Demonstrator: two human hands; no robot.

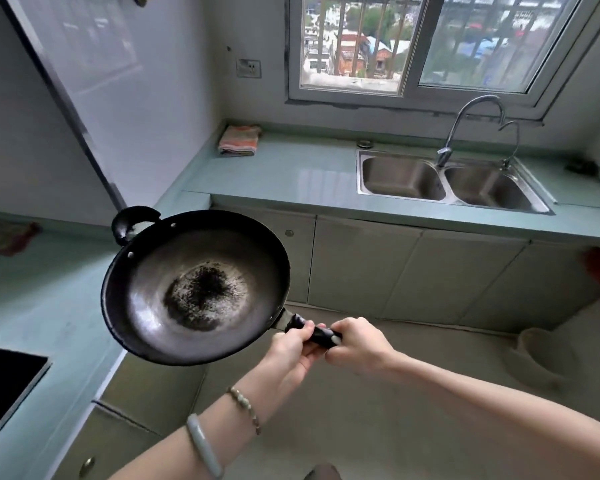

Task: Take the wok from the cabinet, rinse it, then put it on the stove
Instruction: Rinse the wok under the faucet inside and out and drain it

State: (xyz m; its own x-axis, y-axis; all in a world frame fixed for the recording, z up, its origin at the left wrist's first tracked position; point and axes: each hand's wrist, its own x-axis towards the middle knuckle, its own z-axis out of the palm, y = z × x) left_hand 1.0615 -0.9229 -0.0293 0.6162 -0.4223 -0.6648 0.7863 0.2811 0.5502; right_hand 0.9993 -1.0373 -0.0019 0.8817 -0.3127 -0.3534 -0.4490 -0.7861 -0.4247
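L hand (293, 344) & R hand (355, 342) both wrapped tight round the handle of the wok (194, 287), held in air over floor by the corner. Pale green L-shaped desk (274, 168): stove (4, 382) at left, double sink (444, 180) under window (413, 43), folded cloth (239, 140) at back.

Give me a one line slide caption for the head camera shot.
Both hands, left and right, grip the black wok by its long handle, held in the air before the double sink.
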